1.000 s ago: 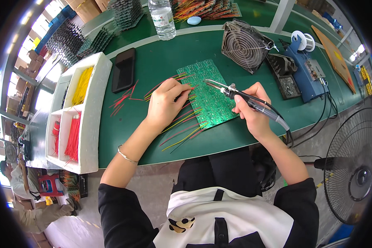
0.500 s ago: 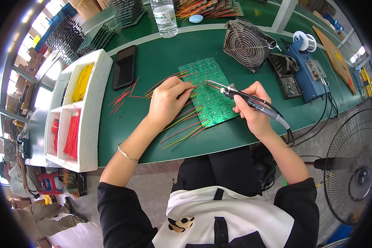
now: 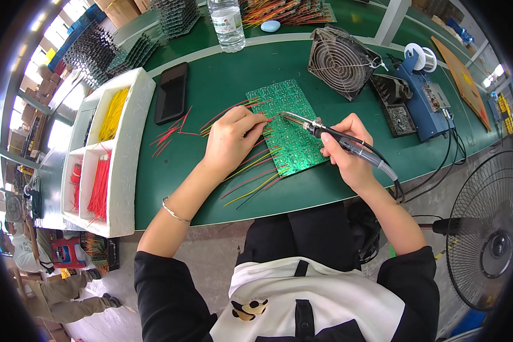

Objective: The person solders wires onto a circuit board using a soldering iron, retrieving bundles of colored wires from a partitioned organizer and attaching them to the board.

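Observation:
A green circuit board lies on the green bench in front of me, with red, yellow and dark wires sticking out past its left edge. My left hand is closed in a pinch over that edge, holding a thin red wire against the board. Held like a pen in my right hand is a soldering iron; its metal tip meets the board beside the pinched wire. Whether the tip touches the wire itself is too small to tell.
Left stands a white foam box of yellow and red wires, beside a black phone and loose red wires. Behind the board are a small fan and a water bottle. A blue soldering station stands right.
The soldering iron and my right hand have shifted very slightly; my left hand stays in place. In the left background, a person's legs and feet have moved.

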